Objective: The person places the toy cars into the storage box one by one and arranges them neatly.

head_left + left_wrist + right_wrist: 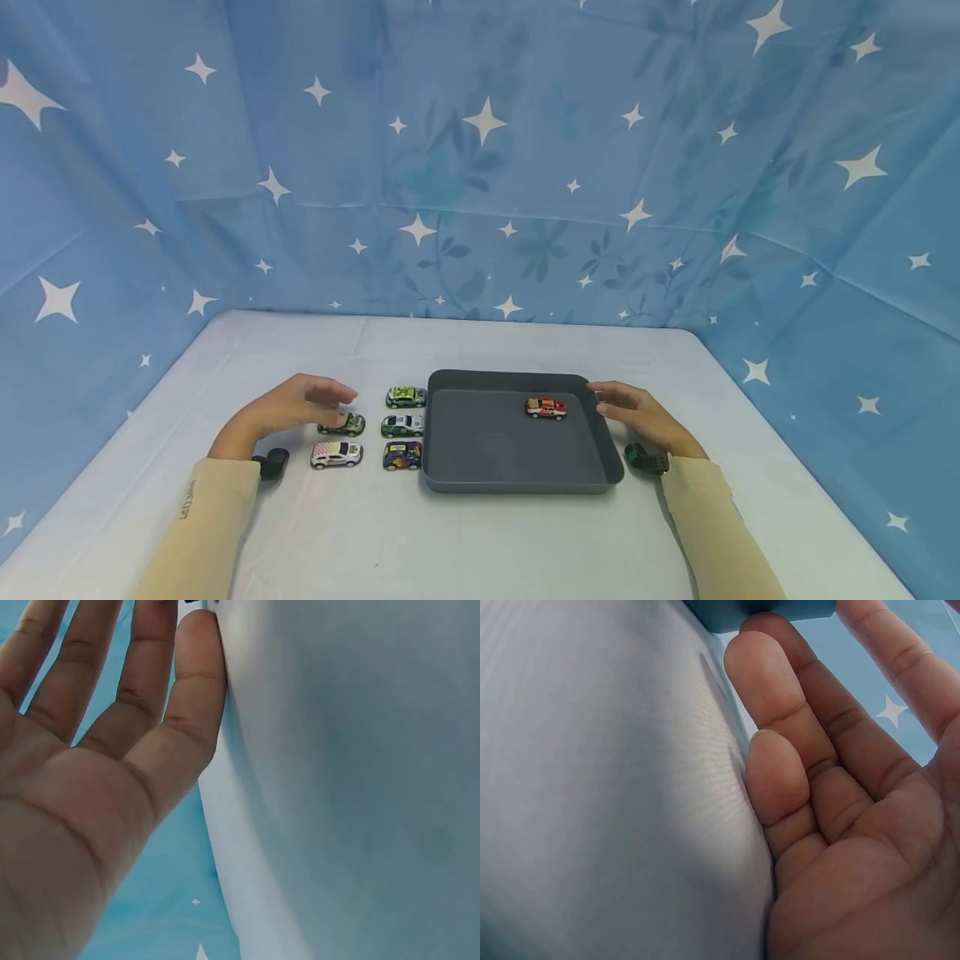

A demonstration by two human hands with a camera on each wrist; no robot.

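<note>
Camouflage-green toy car (pixel 349 425) sits on the white table (pixel 375 542), left of the tray, partly covered by the left hand (pixel 296 407). That hand's fingers are extended and loosely spread above the car, gripping nothing visible; whether the thumb touches the car cannot be told. Just nearer the person stands a white car (pixel 336 454) with a pinkish checked roof.

Between this pair and the tray, three more cars form a column: a yellow-green and blue one (pixel 406 397) farthest away, a white-and-green one (pixel 402 426) in the middle and a dark blue one with yellow (pixel 402 456) nearest.

Beside them lies the shallow grey tray (pixel 495 454), and on its floor, toward the far right, rests a red-and-orange car (pixel 546 407). The right hand (pixel 637 415) is at the tray's right wall, half open with fingers loosely bent and holding nothing (contact with the rim is hard to judge).

Both arms wear beige sleeves (pixel 705 517), the left one lettered, and each wrist carries a dark device (pixel 272 463). Behind the table hangs a blue curtain (pixel 525 150) with white stars and leafy shapes.
</note>
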